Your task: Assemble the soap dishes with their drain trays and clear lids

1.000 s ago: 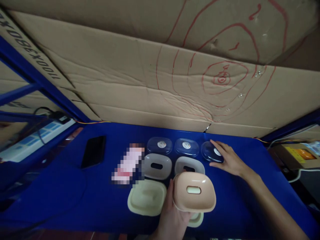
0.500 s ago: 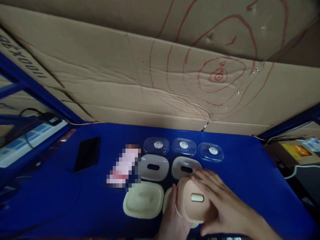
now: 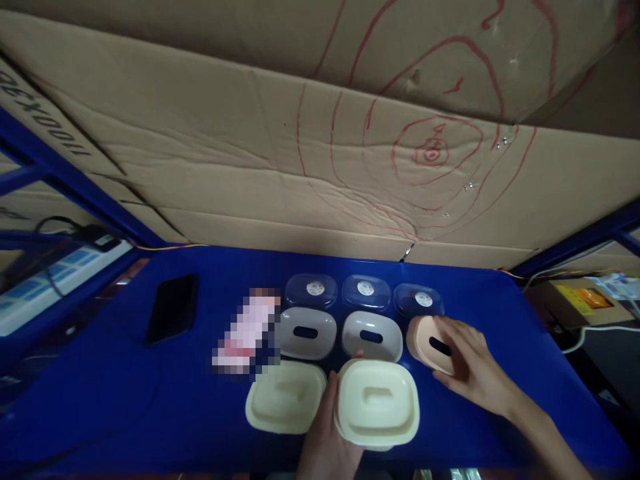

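Blue desk [image 3: 505, 313] seen from above, with both my hands at work. My left hand [image 3: 330, 430] grips a cream ridged container [image 3: 378, 430], thumb along its left side, held up in front at the near edge. My right hand [image 3: 470, 363] has its fingers and thumb closed around a pink slotted cover [image 3: 425, 333], to the right of the second of two pale slotted covers [image 3: 307, 350] [image 3: 373, 349]. I cannot tell whether the pink cover touches the desk. Behind stand three clear lids [image 3: 310, 300] [image 3: 367, 303] [image 3: 410, 303] with round stickers; another cream container [image 3: 280, 403] lies at left.

Both held pieces look like light, stiff plastic, smooth enough to slip if pinched carelessly. I'd judge opposite side walls the best hold for the pink cover, and a palm cradling the cream container from below.
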Motion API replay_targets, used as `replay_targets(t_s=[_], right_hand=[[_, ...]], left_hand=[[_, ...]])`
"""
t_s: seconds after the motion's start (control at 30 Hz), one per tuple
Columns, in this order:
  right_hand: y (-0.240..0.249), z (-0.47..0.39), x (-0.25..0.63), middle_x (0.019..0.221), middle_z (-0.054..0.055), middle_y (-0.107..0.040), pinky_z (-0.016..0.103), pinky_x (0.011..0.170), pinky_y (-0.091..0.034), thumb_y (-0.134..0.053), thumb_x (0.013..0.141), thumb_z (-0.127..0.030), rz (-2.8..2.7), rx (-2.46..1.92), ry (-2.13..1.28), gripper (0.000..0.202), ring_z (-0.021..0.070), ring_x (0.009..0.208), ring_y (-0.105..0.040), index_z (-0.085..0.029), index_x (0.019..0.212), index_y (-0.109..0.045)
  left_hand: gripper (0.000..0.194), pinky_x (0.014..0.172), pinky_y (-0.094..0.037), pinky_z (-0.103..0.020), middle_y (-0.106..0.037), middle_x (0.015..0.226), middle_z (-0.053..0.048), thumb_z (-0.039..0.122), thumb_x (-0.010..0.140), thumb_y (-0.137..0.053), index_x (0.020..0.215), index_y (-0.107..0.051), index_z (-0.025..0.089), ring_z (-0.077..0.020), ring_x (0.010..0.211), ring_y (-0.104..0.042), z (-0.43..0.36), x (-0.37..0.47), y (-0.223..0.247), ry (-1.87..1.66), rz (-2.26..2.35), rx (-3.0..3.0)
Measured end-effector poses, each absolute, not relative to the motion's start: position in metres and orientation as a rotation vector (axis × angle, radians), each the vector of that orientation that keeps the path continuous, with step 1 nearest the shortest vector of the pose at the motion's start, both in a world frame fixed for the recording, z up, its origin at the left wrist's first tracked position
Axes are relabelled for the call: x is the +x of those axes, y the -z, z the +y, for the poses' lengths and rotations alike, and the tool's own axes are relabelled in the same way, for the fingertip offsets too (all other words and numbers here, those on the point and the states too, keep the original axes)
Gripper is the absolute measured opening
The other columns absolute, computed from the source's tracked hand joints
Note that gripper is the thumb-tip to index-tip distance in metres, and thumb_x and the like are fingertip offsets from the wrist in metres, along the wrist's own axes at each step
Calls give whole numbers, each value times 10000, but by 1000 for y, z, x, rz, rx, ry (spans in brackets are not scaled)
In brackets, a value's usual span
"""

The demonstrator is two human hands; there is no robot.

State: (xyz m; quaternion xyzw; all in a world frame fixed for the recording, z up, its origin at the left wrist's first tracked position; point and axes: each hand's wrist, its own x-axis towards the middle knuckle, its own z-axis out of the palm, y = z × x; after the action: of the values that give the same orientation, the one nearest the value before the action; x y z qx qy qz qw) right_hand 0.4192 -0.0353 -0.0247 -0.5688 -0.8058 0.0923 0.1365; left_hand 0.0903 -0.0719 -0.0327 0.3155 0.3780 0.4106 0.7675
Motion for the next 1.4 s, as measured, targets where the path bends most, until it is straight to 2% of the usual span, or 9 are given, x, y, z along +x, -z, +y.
replay_targets(t_s=[0.13, 0.3, 0.43, 0.53, 0.63, 0.77, 0.93, 1.17, 1.4], right_hand=[[31, -24, 419, 1628, 138, -392, 663, 1114, -383, -700, 893, -548, -2445, -1676, -267, 919, 418, 1453, -412, -355, 1643, -205], [-1, -62, 371, 1709, 153, -218, 666, 1166, -357, -727, 752, -782, -2570, -1371, -327, 1173, 465, 1531, -270, -293, 1664, -174], [-4, -99, 335, 1665, 61, -350, 478, 1061, -557, -676, 941, -517, -2721, -1231, -190, 797, 343, 1415, -522, -358, 1626, -301], [9, -116, 326, 1601, 27, -457, 415, 975, -625, -603, 982, -357, -2591, -1346, -130, 716, 296, 1287, -649, -372, 1628, -294], [15, -123, 324, 1630, -1, -408, 460, 1018, -605, -603, 981, -431, -2456, -1484, -221, 751, 322, 1354, -588, -430, 1634, -232], [11, -130, 326, 1678, 69, -303, 531, 1029, -583, -714, 891, -562, -2486, -1525, -302, 899, 402, 1422, -496, -371, 1641, -255], [27, -141, 354, 1677, 58, -319, 498, 1037, -580, -687, 901, -365, -2526, -1548, -239, 821, 381, 1420, -507, -357, 1627, -303], [44, -128, 386, 1662, 37, -356, 588, 1090, -502, -628, 892, -344, -2698, -1545, -218, 810, 387, 1462, -447, -352, 1630, -292], [30, -86, 242, 1503, 93, -580, 606, 1047, -473, -634, 958, -452, -2570, -1180, -103, 638, 377, 1311, -589, -282, 1545, -448]], left_hand=[[679, 1163, -462, -528, -532, 1572, 8, 709, 987, -247, 1528, -475, 367, -308, 1470, -470, -77, 84, 35, -845, 809, 453], [701, 1139, -474, -513, -595, 1523, -31, 763, 922, -358, 1463, -551, 361, -328, 1408, -542, -72, 98, 42, -804, 698, 296], [568, 1184, -404, -475, -656, 1452, -36, 660, 866, -625, 1348, -664, 362, -310, 1399, -548, -77, 104, 46, -786, 503, 153], [578, 1150, -415, -482, -675, 1420, -35, 564, 807, -766, 1346, -660, 385, -303, 1364, -575, -87, 107, 45, -738, 449, 20], [582, 1118, -431, -446, -658, 1444, -47, 541, 806, -790, 1350, -659, 381, -295, 1375, -565, -93, 117, 42, -740, 431, -91], [510, 1176, -375, -469, -616, 1501, -66, 504, 886, -723, 1367, -647, 355, -306, 1438, -502, -91, 127, 37, -757, 431, -11], [526, 1197, -352, -484, -631, 1483, -90, 387, 846, -789, 1351, -665, 312, -311, 1381, -570, -83, 90, 36, -671, 498, 194], [254, 962, -544, -433, -815, 1036, -120, 424, 850, -754, 938, -798, 189, -281, 993, -750, -86, -5, 36, -947, 908, 322], [227, 871, -592, -443, -811, 895, -83, 415, 796, -735, 835, -776, 196, -291, 893, -757, -115, -43, 68, -1150, 1149, 177]])
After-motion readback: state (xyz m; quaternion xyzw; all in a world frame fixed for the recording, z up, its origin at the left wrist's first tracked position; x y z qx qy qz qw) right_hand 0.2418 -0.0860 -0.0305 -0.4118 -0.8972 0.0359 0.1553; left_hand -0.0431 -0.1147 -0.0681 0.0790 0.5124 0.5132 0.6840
